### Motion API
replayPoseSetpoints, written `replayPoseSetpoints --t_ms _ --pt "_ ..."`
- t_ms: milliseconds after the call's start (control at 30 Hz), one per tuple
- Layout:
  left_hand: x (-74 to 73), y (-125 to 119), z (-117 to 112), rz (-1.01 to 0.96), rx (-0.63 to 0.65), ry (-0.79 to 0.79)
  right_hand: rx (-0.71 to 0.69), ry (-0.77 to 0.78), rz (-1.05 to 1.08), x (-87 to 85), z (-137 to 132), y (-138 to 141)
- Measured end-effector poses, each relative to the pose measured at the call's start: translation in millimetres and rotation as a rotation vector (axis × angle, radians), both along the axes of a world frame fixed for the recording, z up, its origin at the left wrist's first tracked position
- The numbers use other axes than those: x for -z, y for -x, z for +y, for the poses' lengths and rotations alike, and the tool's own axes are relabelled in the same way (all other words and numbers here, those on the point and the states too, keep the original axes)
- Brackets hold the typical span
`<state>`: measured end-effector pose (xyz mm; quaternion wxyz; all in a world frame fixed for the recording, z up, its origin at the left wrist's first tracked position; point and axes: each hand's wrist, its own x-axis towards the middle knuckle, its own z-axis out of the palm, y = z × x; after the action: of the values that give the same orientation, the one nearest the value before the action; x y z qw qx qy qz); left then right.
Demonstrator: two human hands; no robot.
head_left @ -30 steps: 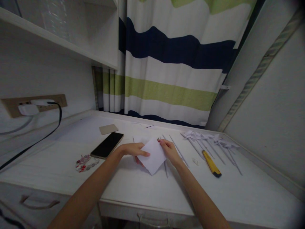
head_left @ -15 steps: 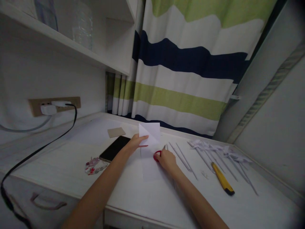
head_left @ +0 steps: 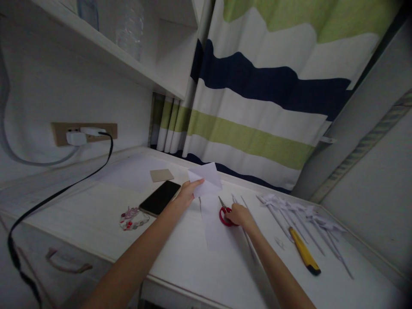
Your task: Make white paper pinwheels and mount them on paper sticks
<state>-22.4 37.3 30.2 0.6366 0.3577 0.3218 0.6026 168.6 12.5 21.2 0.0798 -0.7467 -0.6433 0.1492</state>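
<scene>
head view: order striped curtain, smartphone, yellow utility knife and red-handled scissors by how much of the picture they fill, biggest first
1. striped curtain
2. smartphone
3. yellow utility knife

Unranked against the knife: red-handled scissors, since the right hand covers part of them.

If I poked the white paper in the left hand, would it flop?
The white paper would probably bend easily, since it looks thin. It's likely very light, as the left hand alone holds it up near one edge.
</scene>
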Motion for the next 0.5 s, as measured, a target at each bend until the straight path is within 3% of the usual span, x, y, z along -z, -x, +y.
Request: replayPoseSetpoints --t_ms 200,500 --pt "3.0 -6 0 -0.003 -0.051 0.019 0.044 -0.084 0.435 -2.2 1 -2" --pt "4.0 -12 -9 0.076 -0.029 -0.031 0.058 -0.305 0.995 0.5 -9 2"
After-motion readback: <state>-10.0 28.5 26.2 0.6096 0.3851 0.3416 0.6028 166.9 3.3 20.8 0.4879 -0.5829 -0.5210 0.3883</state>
